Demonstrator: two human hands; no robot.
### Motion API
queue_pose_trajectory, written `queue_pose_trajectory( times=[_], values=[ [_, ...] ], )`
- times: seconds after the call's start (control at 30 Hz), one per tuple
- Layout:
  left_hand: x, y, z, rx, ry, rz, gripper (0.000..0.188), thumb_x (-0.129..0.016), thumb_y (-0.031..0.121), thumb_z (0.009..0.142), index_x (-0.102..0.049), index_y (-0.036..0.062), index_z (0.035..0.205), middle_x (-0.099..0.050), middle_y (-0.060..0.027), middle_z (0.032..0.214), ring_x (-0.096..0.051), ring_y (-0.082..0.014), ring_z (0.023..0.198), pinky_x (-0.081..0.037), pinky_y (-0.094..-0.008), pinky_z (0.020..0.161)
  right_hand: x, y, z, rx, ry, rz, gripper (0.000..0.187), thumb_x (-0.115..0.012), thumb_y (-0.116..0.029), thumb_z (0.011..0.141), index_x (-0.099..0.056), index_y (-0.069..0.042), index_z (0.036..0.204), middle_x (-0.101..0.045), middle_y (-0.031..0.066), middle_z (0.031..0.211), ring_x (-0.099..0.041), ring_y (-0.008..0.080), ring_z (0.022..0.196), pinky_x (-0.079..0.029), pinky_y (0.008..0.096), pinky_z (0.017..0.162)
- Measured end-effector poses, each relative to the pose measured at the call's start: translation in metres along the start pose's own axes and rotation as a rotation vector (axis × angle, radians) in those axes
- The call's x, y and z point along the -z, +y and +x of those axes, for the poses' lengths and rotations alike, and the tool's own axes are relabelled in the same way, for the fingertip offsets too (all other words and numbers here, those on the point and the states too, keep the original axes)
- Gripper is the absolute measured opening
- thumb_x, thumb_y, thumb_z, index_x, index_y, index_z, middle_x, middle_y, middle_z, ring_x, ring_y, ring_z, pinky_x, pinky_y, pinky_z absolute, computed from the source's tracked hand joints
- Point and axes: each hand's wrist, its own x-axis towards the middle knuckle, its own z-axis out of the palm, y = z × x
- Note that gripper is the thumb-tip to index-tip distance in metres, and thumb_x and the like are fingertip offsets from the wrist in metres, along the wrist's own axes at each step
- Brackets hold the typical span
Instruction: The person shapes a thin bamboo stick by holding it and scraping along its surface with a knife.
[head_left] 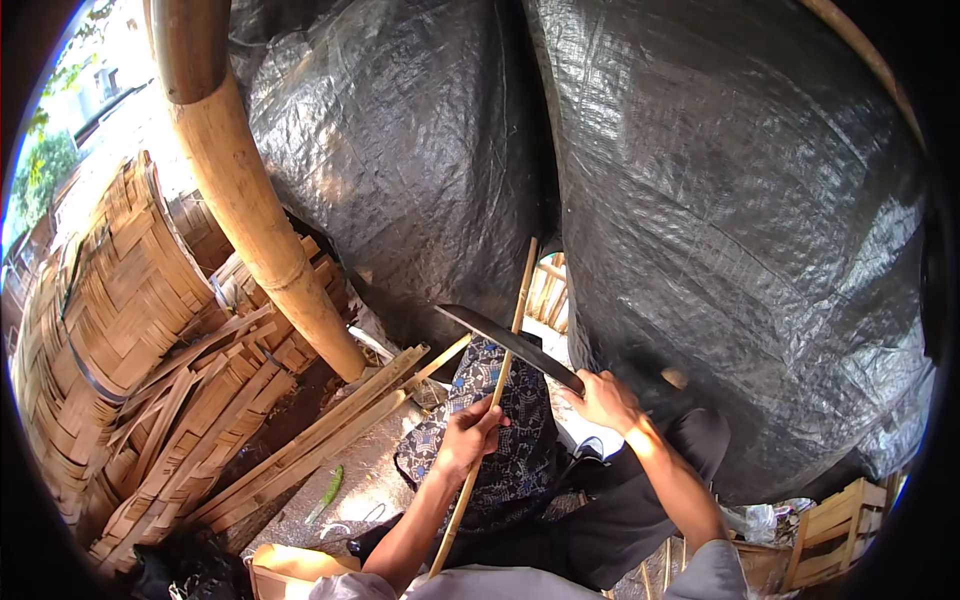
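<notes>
My left hand [472,434] is closed around a long, thin bamboo strip [458,511], which slants up from my lap toward the dark sheeting. In my right hand [606,402] is a machete [510,342], its dark blade pointing up and to the left. The blade crosses the strip above my left hand; whether it touches the strip I cannot tell. Dark blue patterned cloth [515,440] lies over my lap beneath both. My right fingers hide the machete's handle.
Large black plastic sheeting [730,220] hangs in front. A thick bamboo pole [255,220] rises at the left, beside woven bamboo baskets [130,270]. Split bamboo pieces [310,440] lie left of my lap. At the lower right stands a wooden crate [832,530].
</notes>
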Motion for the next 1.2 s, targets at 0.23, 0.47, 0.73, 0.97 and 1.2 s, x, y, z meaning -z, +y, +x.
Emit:
queue_pose_trajectory(
  times=[0.23, 0.47, 0.73, 0.97, 1.2],
  values=[
    [-0.01, 0.016, 0.002, -0.135, 0.148, 0.063, 0.014, -0.059, 0.011, 0.088, -0.058, -0.0031, 0.091, -0.059, -0.0066, 0.073, -0.045, -0.0075, 0.048, -0.037, -0.021, 0.044, 0.079, -0.038, -0.014, 0.113, -0.042, -0.155, 0.048, -0.056, -0.053, 0.079, -0.056, -0.01, 0.101, -0.062, 0.0165, 0.068, -0.061, 0.0381, 0.064, -0.046, 0.0476, 0.06],
    [-0.017, 0.019, 0.003, -0.1, 0.041, 0.021, 0.01, -0.061, 0.009, 0.086, -0.058, -0.001, 0.085, -0.06, -0.008, 0.071, -0.044, -0.0065, 0.046, -0.034, -0.0196, 0.042, 0.082, -0.033, 0.016, 0.403, -0.029, -0.143, 0.057, -0.053, -0.061, 0.077, -0.057, -0.005, 0.088, -0.06, 0.0149, 0.059, -0.061, 0.035, 0.056, -0.046, 0.045, 0.05],
    [-0.031, 0.007, 0.005, -0.043, 0.117, 0.048, 0.012, -0.057, 0.009, 0.089, -0.062, -0.002, 0.089, -0.054, -0.0041, 0.066, -0.038, -0.0049, 0.045, -0.028, -0.0192, 0.04, 0.023, -0.001, 0.017, 0.501, 0.036, 0.07, 0.064, -0.047, -0.064, 0.081, -0.059, -0.002, 0.072, -0.054, 0.0179, 0.052, -0.06, 0.0338, 0.053, -0.047, 0.0426, 0.048],
    [-0.055, 0.001, -0.004, -0.138, 0.24, 0.41, 0.016, -0.059, 0.012, 0.088, -0.062, -0.0031, 0.091, -0.051, -0.0008, 0.062, -0.039, -0.0033, 0.046, -0.027, -0.0183, 0.04, 0.059, 0.026, 0.041, 0.26, 0.001, 0.058, 0.057, -0.054, -0.059, 0.079, -0.063, -0.004, 0.069, -0.055, 0.0161, 0.049, -0.061, 0.0317, 0.049, -0.049, 0.0417, 0.044],
    [-0.046, 0.008, -0.003, -0.03, 0.167, 0.201, 0.018, -0.055, 0.011, 0.09, -0.06, -0.0053, 0.093, -0.048, -0.0003, 0.063, -0.036, -0.0039, 0.045, -0.026, -0.0187, 0.04, 0.065, 0.045, 0.033, 0.094, -0.286, 0.284, 0.063, -0.051, -0.06, 0.081, -0.06, 0.0, 0.066, -0.054, 0.0164, 0.048, -0.059, 0.03, 0.045, -0.046, 0.0407, 0.043]
  ],
)
